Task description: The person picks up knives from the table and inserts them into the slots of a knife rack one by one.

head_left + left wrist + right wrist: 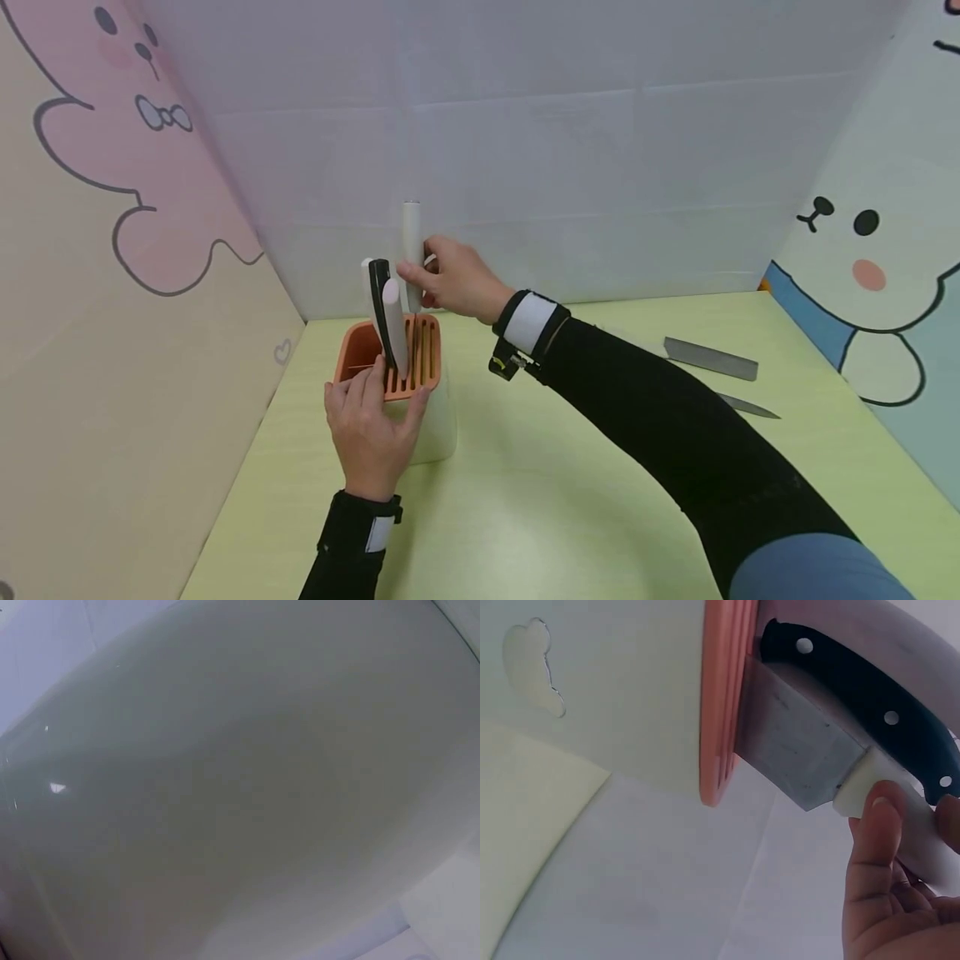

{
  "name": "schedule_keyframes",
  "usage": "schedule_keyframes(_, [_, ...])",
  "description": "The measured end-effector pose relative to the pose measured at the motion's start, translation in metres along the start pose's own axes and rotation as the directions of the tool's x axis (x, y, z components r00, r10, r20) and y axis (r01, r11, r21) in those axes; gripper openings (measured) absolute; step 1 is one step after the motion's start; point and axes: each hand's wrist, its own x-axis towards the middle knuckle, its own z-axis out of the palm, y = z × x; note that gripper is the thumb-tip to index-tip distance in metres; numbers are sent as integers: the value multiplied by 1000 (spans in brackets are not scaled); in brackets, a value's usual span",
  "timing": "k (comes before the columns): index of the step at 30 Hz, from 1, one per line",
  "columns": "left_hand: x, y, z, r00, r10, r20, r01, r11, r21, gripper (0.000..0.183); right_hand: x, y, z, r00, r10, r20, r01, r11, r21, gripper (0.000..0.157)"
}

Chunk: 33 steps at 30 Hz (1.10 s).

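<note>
A pale knife holder (442, 425) with an orange slotted top (426, 367) stands on the left of the table. My left hand (372, 433) holds its near rim, fingers over the edge and thumb spread to the right. The holder's wall (262, 787) fills most of the left wrist view. My right hand (465, 279) pinches the white handle of a knife (412, 229) upright above the slots. In the right wrist view its broad blade (799, 742) is partly inside a slot. Beside it a black-handled knife (379, 292) and white-handled knives (393, 321) stand in the holder.
On the right of the yellow-green table (525, 508) lie a wide rectangular blade (711, 358) and a pointed knife blade (747, 406), both partly hidden by my right forearm. A white back wall (600, 150) and printed side walls stand around the table.
</note>
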Motion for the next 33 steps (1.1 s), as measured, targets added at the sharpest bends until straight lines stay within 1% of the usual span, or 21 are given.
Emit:
schedule_keyframes(6, [-1, 0, 0, 1000, -2, -7, 2, 1000, 5, 70, 2, 9, 7, 1000, 11, 21, -11, 1000, 13, 36])
schedule_keyframes(13, [-1, 0, -2, 1000, 1, -11, -1, 1000, 8, 69, 2, 15, 14, 998, 29, 51, -29, 1000, -1, 33])
schedule_keyframes(20, [0, 1, 1, 999, 17, -44, -17, 1000, -13, 69, 1, 20, 18, 996, 43, 72, -43, 999, 1, 28])
schedule_keyframes(25, [0, 2, 1, 1000, 14, -22, -14, 1000, -7, 69, 0, 22, 20, 996, 45, 80, -42, 998, -47, 26])
schedule_keyframes(33, [-1, 3, -1, 1000, 17, -16, -17, 1000, 3, 69, -2, 25, 24, 995, 61, 84, -57, 997, -48, 26])
